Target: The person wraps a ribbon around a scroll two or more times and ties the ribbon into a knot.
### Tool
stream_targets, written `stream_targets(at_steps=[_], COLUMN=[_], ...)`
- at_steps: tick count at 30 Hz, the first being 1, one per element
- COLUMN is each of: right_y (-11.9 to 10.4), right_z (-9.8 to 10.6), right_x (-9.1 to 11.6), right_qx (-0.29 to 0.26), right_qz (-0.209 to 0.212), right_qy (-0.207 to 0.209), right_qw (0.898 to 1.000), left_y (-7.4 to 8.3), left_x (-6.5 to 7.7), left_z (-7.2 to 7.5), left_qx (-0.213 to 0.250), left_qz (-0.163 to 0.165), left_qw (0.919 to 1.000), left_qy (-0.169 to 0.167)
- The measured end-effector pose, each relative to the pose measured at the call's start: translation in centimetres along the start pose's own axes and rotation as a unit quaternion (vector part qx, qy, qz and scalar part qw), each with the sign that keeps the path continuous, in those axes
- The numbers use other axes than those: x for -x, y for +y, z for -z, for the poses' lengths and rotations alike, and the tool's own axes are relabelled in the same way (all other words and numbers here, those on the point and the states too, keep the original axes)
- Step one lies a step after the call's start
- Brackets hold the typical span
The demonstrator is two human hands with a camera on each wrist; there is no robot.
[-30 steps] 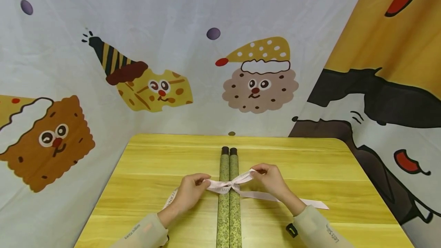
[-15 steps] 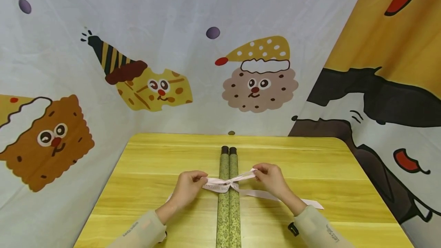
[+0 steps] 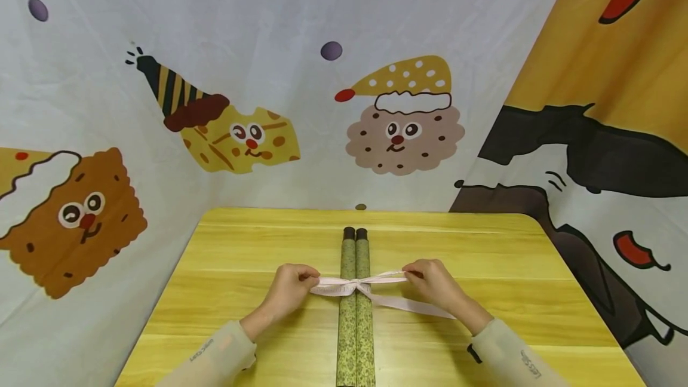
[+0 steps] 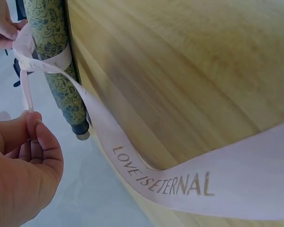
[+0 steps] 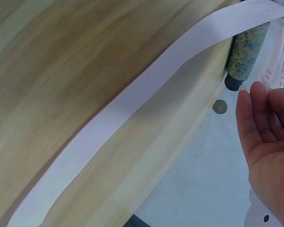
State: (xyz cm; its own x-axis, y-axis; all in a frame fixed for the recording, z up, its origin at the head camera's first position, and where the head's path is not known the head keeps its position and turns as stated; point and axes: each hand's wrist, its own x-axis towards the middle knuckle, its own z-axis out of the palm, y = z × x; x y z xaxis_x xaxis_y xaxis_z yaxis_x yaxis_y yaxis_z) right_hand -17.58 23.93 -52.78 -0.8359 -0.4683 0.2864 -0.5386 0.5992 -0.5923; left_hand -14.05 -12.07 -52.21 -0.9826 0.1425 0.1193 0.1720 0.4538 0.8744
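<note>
Two green floral-patterned scroll rolls [image 3: 348, 321] with black end caps lie side by side on the table. A pale pink ribbon [image 3: 356, 284] goes round both and is knotted on top, with a loop drawn out to each side. My left hand [image 3: 291, 289] pinches the left loop between thumb and fingertips. On the other side my right hand [image 3: 434, 284] pinches the right loop, which is pulled taut. In the left wrist view one ribbon tail [image 4: 161, 187] printed "LOVE IS ETERNAL" trails over the wood. The right wrist view shows the other tail [image 5: 128, 101] running across the table.
The wood-grain table [image 3: 242, 237] has rounded far corners. Behind it hangs a white cloth [image 3: 322, 190] printed with cartoon cookies and cheese, with a yellow and black part [image 3: 607, 88] at the right.
My right hand has moved outward to the right, and my left hand slightly left. The loops have become longer and tighter, and the knot looks smaller.
</note>
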Motion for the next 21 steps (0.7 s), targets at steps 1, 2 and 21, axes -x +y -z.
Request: stream_targets(at_steps=[1, 2, 21], right_y=[0.1, 0.2, 0.8], right_z=[0.1, 0.1, 0.0], right_x=[0.0, 0.0, 0.2], right_qx=[0.002, 0.003, -0.007], right_qz=[0.000, -0.001, -0.031], right_qy=[-0.004, -0.007, -0.029], right_qw=[1.000, 1.000, 0.999], left_y=[0.0, -0.1, -1.7], left_x=[0.0, -0.1, -0.6], left_z=[0.1, 0.1, -0.3], left_qx=[0.001, 0.003, 0.023], left_qz=[0.003, 0.008, 0.019], left_qw=[1.0000, 1.0000, 0.9995], left_qy=[-0.002, -0.004, -0.015])
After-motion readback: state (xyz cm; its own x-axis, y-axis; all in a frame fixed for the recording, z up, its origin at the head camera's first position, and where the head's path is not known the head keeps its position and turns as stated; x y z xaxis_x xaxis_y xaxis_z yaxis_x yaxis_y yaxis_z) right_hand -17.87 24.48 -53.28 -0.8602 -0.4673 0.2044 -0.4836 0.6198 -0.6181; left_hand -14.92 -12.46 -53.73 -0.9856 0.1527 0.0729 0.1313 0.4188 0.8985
